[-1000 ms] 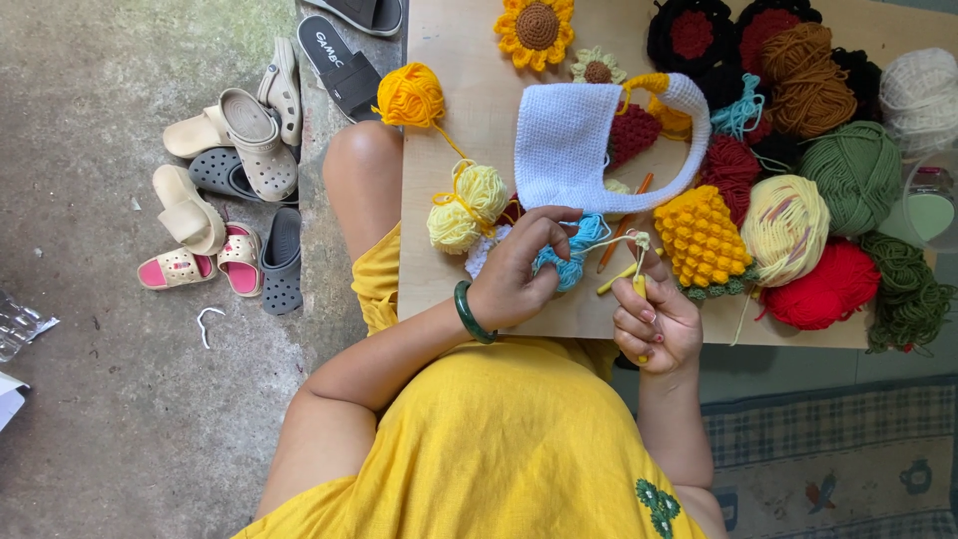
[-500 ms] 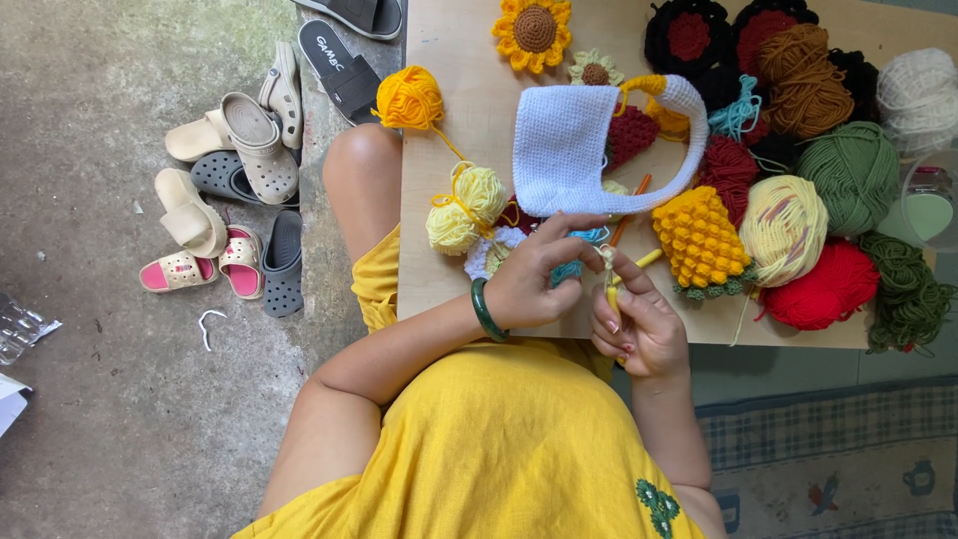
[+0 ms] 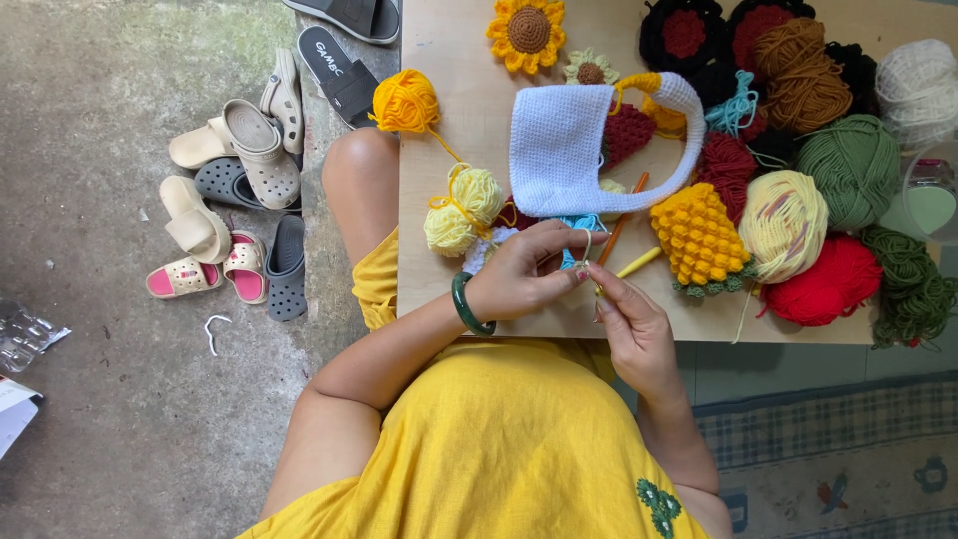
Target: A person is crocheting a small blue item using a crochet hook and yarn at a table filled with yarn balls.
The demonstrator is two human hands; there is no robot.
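Observation:
My left hand (image 3: 524, 277), with a green bangle on its wrist, pinches a small blue crochet piece (image 3: 577, 240) over the near edge of the wooden board (image 3: 439, 260). My right hand (image 3: 629, 319) grips a thin crochet hook (image 3: 591, 262) whose tip meets the blue piece. A pale yellow yarn ball (image 3: 461, 208) lies just left of my left hand. A white crocheted bag (image 3: 569, 145) with a handle lies just beyond both hands. A yellow-handled hook (image 3: 639, 262) and an orange one (image 3: 621, 225) rest beside my fingers.
Yarn balls in green (image 3: 853, 165), cream (image 3: 783, 222), red (image 3: 823, 284), brown and white crowd the board's right side. A crocheted sunflower (image 3: 527, 32) and an orange ball (image 3: 406, 100) lie farther off. Several sandals (image 3: 239, 170) sit on the concrete floor at left. A patterned mat (image 3: 838, 449) lies bottom right.
Both hands have drawn closer together over the blue piece. My right hand rose slightly and brought the hook tip up to the work held by my left fingers.

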